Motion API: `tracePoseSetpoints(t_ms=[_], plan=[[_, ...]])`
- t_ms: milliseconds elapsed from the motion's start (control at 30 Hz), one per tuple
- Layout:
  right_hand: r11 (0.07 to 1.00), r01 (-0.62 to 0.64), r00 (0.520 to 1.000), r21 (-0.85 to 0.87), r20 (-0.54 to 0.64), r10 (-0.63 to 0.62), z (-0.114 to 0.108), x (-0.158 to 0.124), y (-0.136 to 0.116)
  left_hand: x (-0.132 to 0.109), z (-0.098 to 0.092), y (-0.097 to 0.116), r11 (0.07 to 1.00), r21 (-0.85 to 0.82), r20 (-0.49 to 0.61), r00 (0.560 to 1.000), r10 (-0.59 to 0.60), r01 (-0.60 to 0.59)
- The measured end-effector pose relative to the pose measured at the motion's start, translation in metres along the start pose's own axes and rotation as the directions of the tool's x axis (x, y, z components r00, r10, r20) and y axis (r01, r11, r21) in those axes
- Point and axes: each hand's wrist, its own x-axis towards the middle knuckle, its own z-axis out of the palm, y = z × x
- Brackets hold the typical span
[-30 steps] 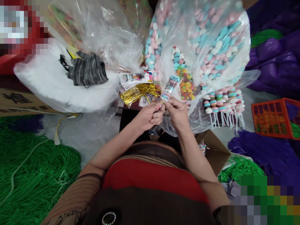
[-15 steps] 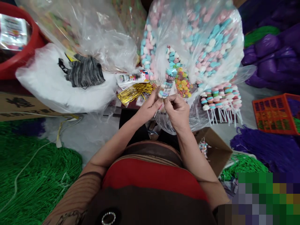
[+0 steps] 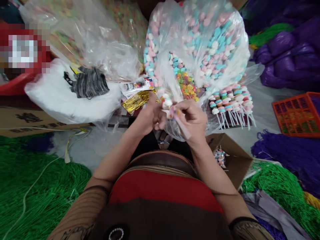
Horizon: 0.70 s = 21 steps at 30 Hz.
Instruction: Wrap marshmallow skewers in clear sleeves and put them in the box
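My right hand (image 3: 193, 118) is closed around a wrapped marshmallow skewer (image 3: 166, 102), whose pale lower end slants down across the palm. Smeared by motion, my left hand (image 3: 151, 115) is just left of the skewer, close to the gold twist ties (image 3: 137, 101); whether its fingers grip anything is unclear. Printed candy wrappers (image 3: 136, 87) lie behind the ties. Several unwrapped marshmallow skewers (image 3: 231, 100) rest in a row at the right, white sticks toward me. Ring-shaped gummy candies (image 3: 187, 86) sit in clear plastic beyond my right hand.
A large clear bag of marshmallows (image 3: 220, 43) stands at the back. An open cardboard box (image 3: 233, 163) with wrapped skewers sits below right. White bags with a striped grey cloth (image 3: 91, 83) lie left. Green cords (image 3: 42, 186) and an orange crate (image 3: 296, 115) flank the table.
The wrapped skewer was upright between both hands; now it tilts left in my right hand. My left hand has come away from it, moving left and slightly down.
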Motion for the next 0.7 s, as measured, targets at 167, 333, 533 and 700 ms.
tracePoseSetpoints(t_ms=[167,333,533,700], plan=[[0.997,-0.074,0.995,-0.038,0.06,0.076,-0.004,-0.005,0.008,-0.01,-0.007,0.012,0.999,0.011,0.036,0.999,0.039,-0.039],[0.998,-0.064,0.998,-0.024,0.014,0.064,-0.012,-0.002,0.005,-0.004,-0.007,-0.011,0.982,0.166,0.085,0.991,-0.102,0.086],[0.94,-0.275,0.96,0.201,0.108,0.258,-0.016,-0.018,0.016,0.002,0.003,-0.013,0.989,0.068,-0.073,0.988,0.139,-0.134],[0.752,-0.561,0.827,0.347,0.264,0.495,-0.042,-0.035,0.013,-0.013,0.02,-0.01,0.832,0.432,0.33,0.92,0.213,-0.347]])
